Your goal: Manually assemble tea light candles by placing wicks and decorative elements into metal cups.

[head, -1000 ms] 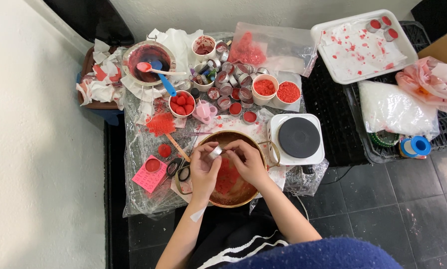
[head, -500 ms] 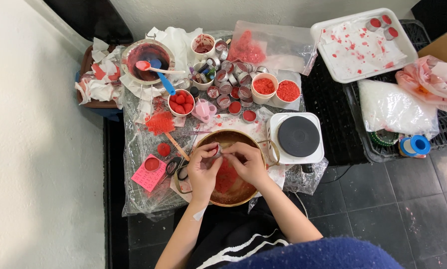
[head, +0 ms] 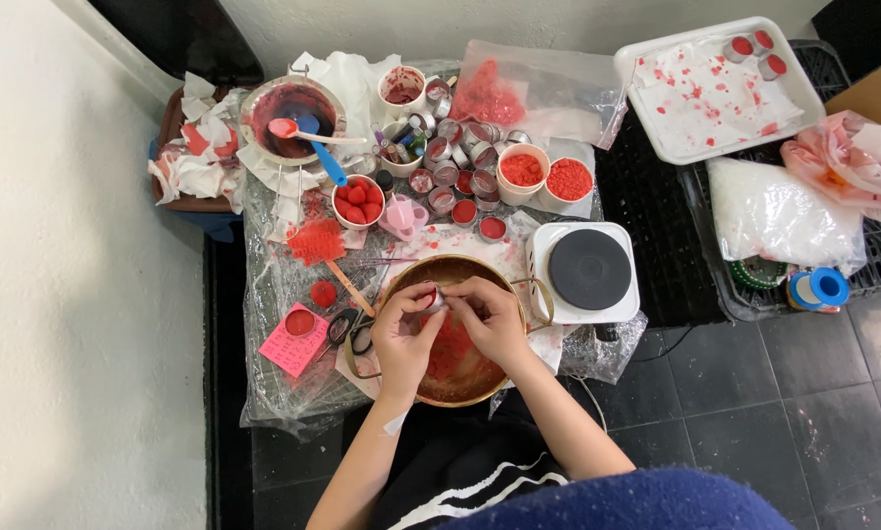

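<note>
Both hands over the brass bowl, the left hand and right hand meeting at a small tin, fingers of both pinched closed on it, kept above the bowl so that red crumbs fall in with the red bits already lying there. Scissors just left of the bowl, the hotplate just right on the plastic-covered tabletop, more tins and cups of red wax farther back, within reach yet clear of the wrists.
</note>
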